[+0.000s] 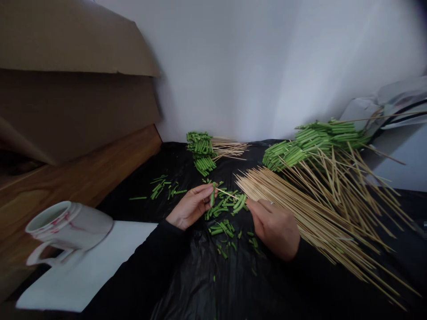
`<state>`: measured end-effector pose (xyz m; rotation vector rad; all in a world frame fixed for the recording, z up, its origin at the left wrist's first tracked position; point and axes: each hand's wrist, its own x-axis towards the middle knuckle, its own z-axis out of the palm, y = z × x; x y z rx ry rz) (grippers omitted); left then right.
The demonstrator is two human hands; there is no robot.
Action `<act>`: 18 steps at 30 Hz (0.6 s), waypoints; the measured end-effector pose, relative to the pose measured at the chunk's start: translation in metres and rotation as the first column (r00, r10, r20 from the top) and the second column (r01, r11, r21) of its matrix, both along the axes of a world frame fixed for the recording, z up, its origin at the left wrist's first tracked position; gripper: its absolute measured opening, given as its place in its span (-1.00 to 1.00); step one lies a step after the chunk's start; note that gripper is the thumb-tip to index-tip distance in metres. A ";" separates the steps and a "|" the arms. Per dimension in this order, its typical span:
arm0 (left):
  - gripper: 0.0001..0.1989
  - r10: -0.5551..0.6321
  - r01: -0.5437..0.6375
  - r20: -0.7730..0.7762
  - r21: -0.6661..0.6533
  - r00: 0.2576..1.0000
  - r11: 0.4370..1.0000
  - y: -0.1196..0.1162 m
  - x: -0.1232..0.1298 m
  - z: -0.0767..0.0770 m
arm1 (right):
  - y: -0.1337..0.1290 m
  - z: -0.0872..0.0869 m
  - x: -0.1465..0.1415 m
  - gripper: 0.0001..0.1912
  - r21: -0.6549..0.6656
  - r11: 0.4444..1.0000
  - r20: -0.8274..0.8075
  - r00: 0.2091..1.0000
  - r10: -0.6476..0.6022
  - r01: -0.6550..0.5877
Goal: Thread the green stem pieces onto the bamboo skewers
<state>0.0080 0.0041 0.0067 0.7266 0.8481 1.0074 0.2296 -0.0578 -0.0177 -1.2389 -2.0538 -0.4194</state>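
My left hand (193, 205) pinches a short green bean piece (212, 195) between thumb and fingers. In my right hand (275, 226) is a thin bamboo skewer (227, 192), its tip pointing left and meeting that piece. Whether the tip has gone through cannot be made out. A few green pieces (239, 203) sit on the skewer just ahead of my right fingers. Below and between the hands, loose cut green pieces (223, 227) are scattered on the black plastic sheet (187, 275). To the right of my right hand lies a large bundle of bare skewers (293, 200).
Loaded skewers form a small stack (202, 153) at the back by the wall and a larger pile (320, 140) at back right. More cut pieces (162, 186) lie left. A white mug (83, 224) rests on white paper (110, 262), near a cardboard box (80, 102).
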 end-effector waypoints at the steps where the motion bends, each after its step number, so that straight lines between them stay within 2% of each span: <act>1: -0.77 -0.001 0.001 -0.004 0.006 1.000 1.000 0.000 0.000 0.000 | 0.000 0.000 0.000 -0.72 0.002 1.000 0.006 1.000 -0.001 0.001; 8: -0.79 0.044 -0.032 -0.101 0.117 0.994 0.993 0.001 -0.001 -0.002 | 0.000 0.000 0.001 -0.72 0.024 1.000 0.061 0.998 -0.004 0.003; 18: -0.76 0.087 -0.039 -0.228 0.207 0.970 0.978 -0.001 0.004 -0.007 | 0.000 -0.003 -0.001 -0.75 -0.023 1.000 0.025 1.000 -0.004 0.005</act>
